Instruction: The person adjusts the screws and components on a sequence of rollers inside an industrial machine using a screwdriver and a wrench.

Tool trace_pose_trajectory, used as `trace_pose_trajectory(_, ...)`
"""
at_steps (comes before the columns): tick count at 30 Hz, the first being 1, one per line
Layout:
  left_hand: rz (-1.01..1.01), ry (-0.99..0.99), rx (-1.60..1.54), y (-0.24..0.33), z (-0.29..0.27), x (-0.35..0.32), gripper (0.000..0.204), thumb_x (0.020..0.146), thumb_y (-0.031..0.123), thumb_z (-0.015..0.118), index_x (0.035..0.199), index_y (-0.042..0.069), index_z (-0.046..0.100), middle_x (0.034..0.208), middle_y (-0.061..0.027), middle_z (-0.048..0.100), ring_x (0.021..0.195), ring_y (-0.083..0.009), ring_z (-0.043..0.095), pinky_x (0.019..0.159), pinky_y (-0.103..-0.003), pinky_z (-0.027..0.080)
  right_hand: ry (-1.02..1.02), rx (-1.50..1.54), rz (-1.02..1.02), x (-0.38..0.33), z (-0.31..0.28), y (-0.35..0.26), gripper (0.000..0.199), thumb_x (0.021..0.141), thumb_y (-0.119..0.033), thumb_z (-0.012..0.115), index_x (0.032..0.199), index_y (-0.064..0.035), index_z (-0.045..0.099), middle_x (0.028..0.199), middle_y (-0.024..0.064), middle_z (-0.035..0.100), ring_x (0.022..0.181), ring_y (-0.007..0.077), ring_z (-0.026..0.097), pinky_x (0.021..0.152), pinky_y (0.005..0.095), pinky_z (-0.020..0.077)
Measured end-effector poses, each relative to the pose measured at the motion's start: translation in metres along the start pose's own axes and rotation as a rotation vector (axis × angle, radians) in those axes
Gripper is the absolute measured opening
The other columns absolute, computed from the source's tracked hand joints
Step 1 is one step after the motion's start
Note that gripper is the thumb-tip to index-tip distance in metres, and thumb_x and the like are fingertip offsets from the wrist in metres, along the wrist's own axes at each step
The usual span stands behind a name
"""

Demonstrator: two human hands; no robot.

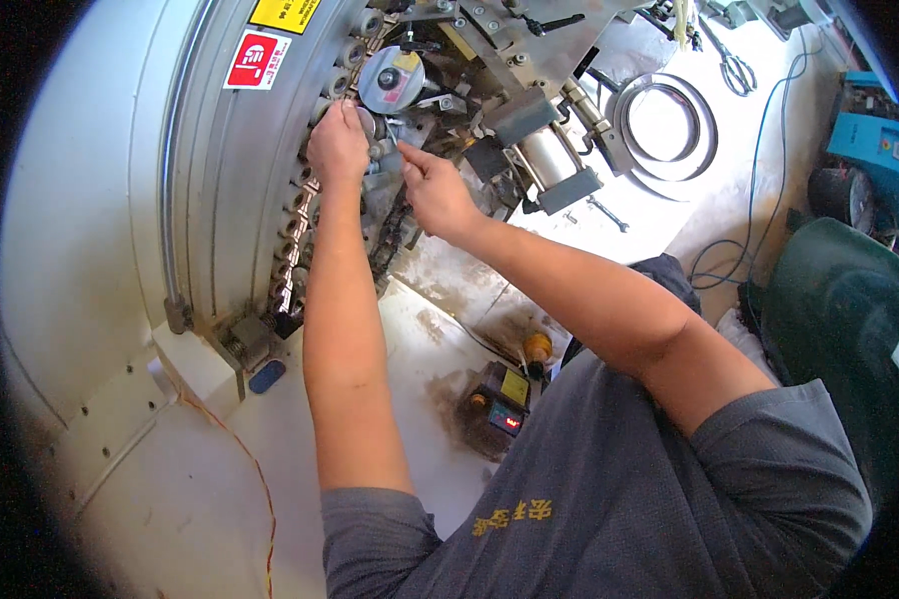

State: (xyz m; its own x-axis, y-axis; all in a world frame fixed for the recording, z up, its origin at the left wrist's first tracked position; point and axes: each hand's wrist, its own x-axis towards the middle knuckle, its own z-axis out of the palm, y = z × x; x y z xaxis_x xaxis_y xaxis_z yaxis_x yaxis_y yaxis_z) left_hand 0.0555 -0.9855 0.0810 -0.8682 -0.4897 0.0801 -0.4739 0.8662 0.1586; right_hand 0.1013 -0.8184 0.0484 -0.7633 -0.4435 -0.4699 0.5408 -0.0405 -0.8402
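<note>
My left hand (338,148) reaches up to the row of rollers along the machine's edge, its fingers closed at a small round part that is mostly hidden. Just right of it, my right hand (436,194) is closed with the index finger stretched forward, along a thin metal rod (391,133) whose kind is too small to make out. Above both hands sits a grey disc (390,80) with a dark hub and coloured labels. Several rollers (351,52) run up the machine's side beside the left hand.
A metal cylinder (551,160) with dark end blocks stands right of my hands. Beyond it lie metal rings (669,135), scissors (737,75) and a wrench (607,214). A control box (499,404) with a lit display is below. The curved metal housing (205,190) walls the left.
</note>
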Motion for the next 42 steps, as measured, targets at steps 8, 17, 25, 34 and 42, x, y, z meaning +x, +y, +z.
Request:
trace_pose_trajectory(8, 0.004, -0.003, -0.022, -0.002, -0.002, -0.001, 0.041, 0.105, 0.039, 0.044, 0.111, 0.008, 0.069, 0.102, -0.0258, 0.071, 0.097, -0.0497, 0.065, 0.084, -0.057, 0.050, 0.020, -0.148, -0.098, -0.008, 0.002, -0.003, 0.040, 0.103, -0.017, 0.052, 0.138, 0.0005, 0.059, 0.121, 0.0308, 0.067, 0.111, 0.0432, 0.067, 0.096, 0.0429, 0.0518)
trace_pose_trajectory(17, 0.011, 0.065, -0.021, 0.003, 0.000, 0.001, 0.038, 0.104, 0.036, 0.047, 0.100, 0.005, 0.069, 0.094, -0.0254, 0.071, 0.089, -0.0490, 0.066, 0.080, -0.059, 0.050, -0.011, -0.042, -0.121, 0.001, 0.000, -0.008, 0.042, 0.103, -0.015, 0.052, 0.140, 0.0037, 0.056, 0.122, 0.0324, 0.065, 0.116, 0.0405, 0.067, 0.098, 0.0407, 0.0505)
trace_pose_trajectory(25, 0.052, 0.067, -0.002, -0.004, 0.001, -0.001, 0.035, 0.104, 0.034, 0.047, 0.098, 0.006, 0.069, 0.092, -0.0242, 0.071, 0.088, -0.0478, 0.066, 0.078, -0.059, 0.050, 0.083, -0.016, -0.139, 0.009, 0.013, 0.002, 0.034, 0.100, -0.011, 0.053, 0.129, 0.0029, 0.064, 0.112, 0.0327, 0.068, 0.107, 0.0438, 0.068, 0.092, 0.0417, 0.0523)
trace_pose_trajectory(34, 0.044, 0.064, 0.036, -0.007, 0.003, -0.003, 0.035, 0.104, 0.034, 0.047, 0.098, 0.006, 0.068, 0.092, -0.0240, 0.071, 0.089, -0.0476, 0.066, 0.079, -0.059, 0.050, 0.036, -0.111, -0.060, -0.023, 0.007, -0.022, 0.034, 0.102, -0.014, 0.049, 0.131, -0.0031, 0.062, 0.105, 0.0313, 0.068, 0.099, 0.0487, 0.067, 0.086, 0.0465, 0.0537)
trace_pose_trajectory(42, 0.025, 0.111, -0.093, 0.001, 0.003, -0.002, 0.036, 0.103, 0.035, 0.049, 0.099, 0.006, 0.069, 0.094, -0.0254, 0.071, 0.091, -0.0478, 0.066, 0.080, -0.058, 0.051, 0.038, -0.082, -0.049, 0.009, 0.006, -0.021, 0.041, 0.102, -0.016, 0.051, 0.141, -0.0044, 0.058, 0.111, 0.0323, 0.068, 0.105, 0.0449, 0.068, 0.092, 0.0451, 0.0530)
